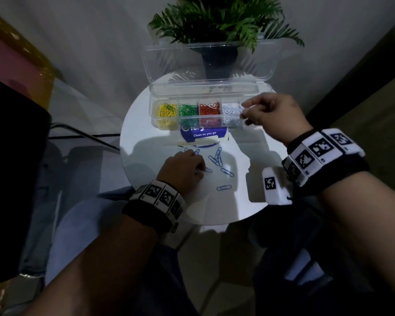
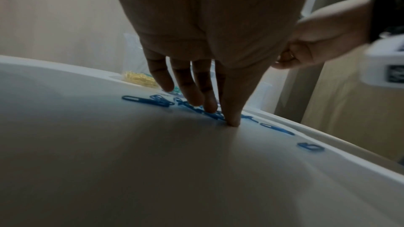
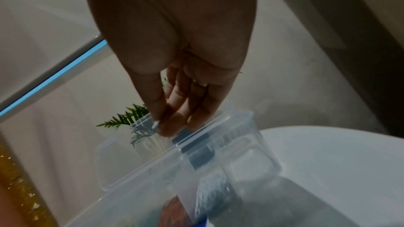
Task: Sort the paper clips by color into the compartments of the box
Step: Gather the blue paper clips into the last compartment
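Head overhead; wrists close, sharing table (image 1: 242,201).

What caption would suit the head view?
Left hand touches blue paper clips on the round white table; right hand hovers over the clear compartment box.

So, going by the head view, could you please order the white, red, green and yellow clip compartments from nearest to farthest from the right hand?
1. White compartment, directly beside the right hand.
2. Red compartment, next leftward.
3. Green compartment, left of centre.
4. Yellow compartment, at the box's far left end.
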`<act>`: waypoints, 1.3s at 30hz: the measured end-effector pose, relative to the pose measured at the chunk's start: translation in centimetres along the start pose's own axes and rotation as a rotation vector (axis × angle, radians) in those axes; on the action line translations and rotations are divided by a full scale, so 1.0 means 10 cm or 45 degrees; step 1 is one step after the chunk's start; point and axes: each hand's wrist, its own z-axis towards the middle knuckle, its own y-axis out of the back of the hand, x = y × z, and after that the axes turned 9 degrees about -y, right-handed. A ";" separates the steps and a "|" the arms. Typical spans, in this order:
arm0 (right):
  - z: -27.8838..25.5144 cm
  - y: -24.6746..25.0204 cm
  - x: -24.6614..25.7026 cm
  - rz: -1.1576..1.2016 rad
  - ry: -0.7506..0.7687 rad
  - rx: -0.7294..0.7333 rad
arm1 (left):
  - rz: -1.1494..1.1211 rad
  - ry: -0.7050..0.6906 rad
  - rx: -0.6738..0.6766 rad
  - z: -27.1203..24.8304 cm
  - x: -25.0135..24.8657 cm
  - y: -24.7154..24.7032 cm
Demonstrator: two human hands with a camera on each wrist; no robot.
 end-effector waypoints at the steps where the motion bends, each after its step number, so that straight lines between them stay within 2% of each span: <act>1: 0.06 0.00 0.05 -0.027 0.028 -0.039 | -0.005 0.001 -0.004 0.00 0.00 0.00; 5: 0.28 -0.04 0.19 -0.224 0.102 -0.196 | -0.034 0.002 0.003 0.01 0.03 -0.02; 9: 0.38 -0.08 0.21 -0.515 0.110 -0.155 | -0.097 0.029 -0.001 0.01 0.05 0.01; 11: 0.34 -0.08 0.23 -0.511 0.108 -0.177 | -0.203 0.077 -0.051 -0.01 0.07 0.07; 14: 0.14 -0.07 0.24 -0.530 0.214 -0.204 | -0.222 0.162 -0.173 -0.05 0.16 0.15; 15: 0.04 -0.10 0.20 -0.592 0.252 -0.156 | -0.215 0.198 -0.213 -0.06 0.21 0.18; 17: -0.16 -0.18 0.07 -0.715 0.239 0.078 | -0.228 0.290 -0.224 -0.10 0.30 0.22; 19: -0.33 -0.32 -0.11 -0.854 0.157 0.355 | -0.254 0.385 -0.124 -0.15 0.38 0.24; 21: -0.42 -0.48 -0.28 -1.003 0.112 0.503 | -0.269 0.429 0.012 -0.20 0.41 0.25; 23: -0.46 -0.64 -0.37 -1.083 0.113 0.503 | -0.268 0.415 0.074 -0.23 0.39 0.23; 28: -0.43 -0.91 -0.39 -1.119 0.142 0.363 | -0.220 0.370 0.026 -0.16 0.28 0.14; 39: -0.37 -0.99 -0.46 -1.062 0.388 0.370 | -0.157 0.194 0.050 -0.06 0.16 0.13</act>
